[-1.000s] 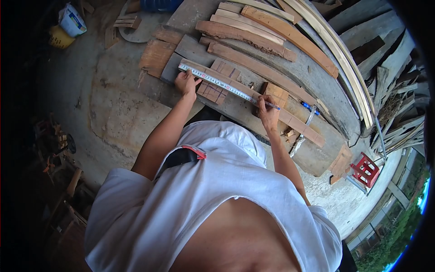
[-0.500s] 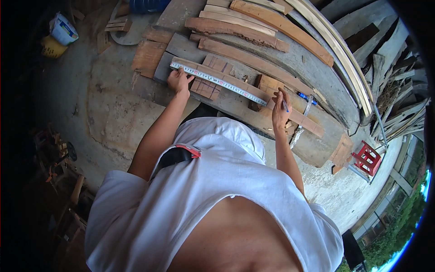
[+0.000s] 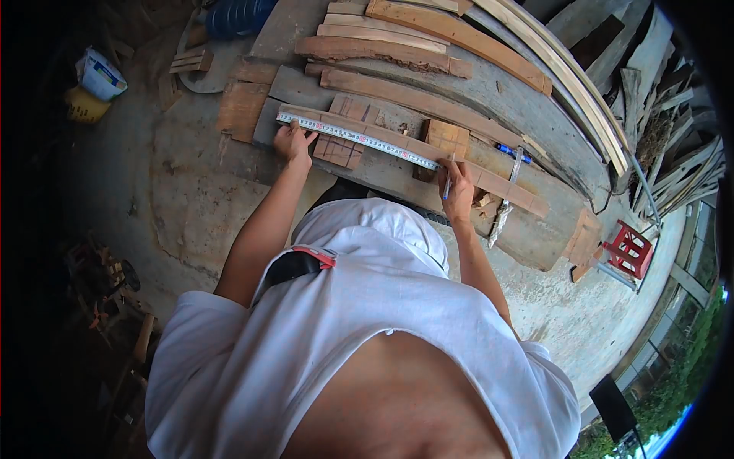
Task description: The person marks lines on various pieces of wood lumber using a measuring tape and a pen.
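Note:
A white measuring tape (image 3: pixel 348 136) lies stretched along a long narrow board (image 3: pixel 397 139). My left hand (image 3: pixel 293 144) is closed at the tape's left end, its thumb against the tape and board edge. At the tape's right end, my right hand (image 3: pixel 457 190) is closed around a slim pen (image 3: pixel 447 188), with fingertips at the board. Whether it also grips the tape cannot be made out. Under the narrow board are a short marked wood piece (image 3: pixel 342 151) near my left hand and a wooden block (image 3: pixel 446 139) near my right.
Several planks (image 3: pixel 382 55) lie beyond the board. A blue marker-like object (image 3: pixel 513 153) and a metal bar (image 3: pixel 516 170) are right of my right hand. A red stool (image 3: pixel 629 250) stands far right. A white bucket (image 3: pixel 102 74) and blue container (image 3: pixel 235 17) sit upper left.
My right hand has moved slightly left and turned lower over the tape's end, with the pen now pointing down. The whole view has shifted a little; my left hand stays at the tape's left end.

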